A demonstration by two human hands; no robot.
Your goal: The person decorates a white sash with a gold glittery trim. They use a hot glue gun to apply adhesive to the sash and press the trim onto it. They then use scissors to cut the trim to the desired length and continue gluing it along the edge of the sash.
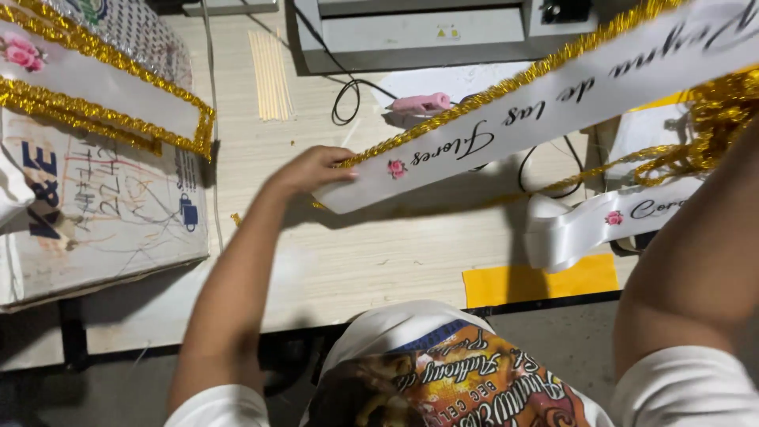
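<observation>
White satin made up the sash [553, 103], which was held stretched above the wooden table [371, 261], its upper edge trimmed with gold tinsel [490, 91]. Its near end was pinched between the fingers of the left hand [312, 170]. The right hand was out of frame past the right edge, so its fingers could not be judged. Behind the sash, a pink glue gun [423, 103] was lying near a grey machine [411, 35].
</observation>
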